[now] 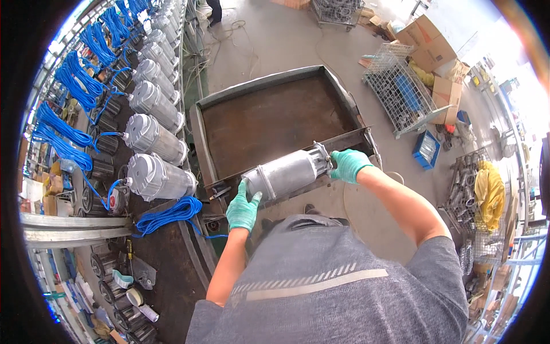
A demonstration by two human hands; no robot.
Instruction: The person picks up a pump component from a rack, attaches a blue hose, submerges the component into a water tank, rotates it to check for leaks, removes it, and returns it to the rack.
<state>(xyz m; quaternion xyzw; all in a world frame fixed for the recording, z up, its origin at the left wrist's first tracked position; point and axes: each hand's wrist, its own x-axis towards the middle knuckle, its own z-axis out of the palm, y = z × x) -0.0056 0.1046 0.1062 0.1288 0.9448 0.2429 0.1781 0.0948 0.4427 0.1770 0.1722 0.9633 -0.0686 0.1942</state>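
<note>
A silver submersible pump (285,175) lies on its side across the near edge of an open metal tank, its ribbed end pointing right. My left hand (243,211), in a green glove, holds its rounded left end, with the thumb up along the casing. At the other end, my gloved right hand (348,166) is closed around the fittings beside the ribbed end; its fingertips are partly hidden. Below and left of my left hand lies a coiled blue cable (170,215), with a loose end trailing toward my left wrist.
The brown-floored tank (275,123) spreads beyond the pump. At left, several similar pumps (152,135) stand in a row with blue cable bundles (77,80). A wire cage (395,86), cardboard boxes (427,43) and a blue crate (426,150) sit on the floor at right.
</note>
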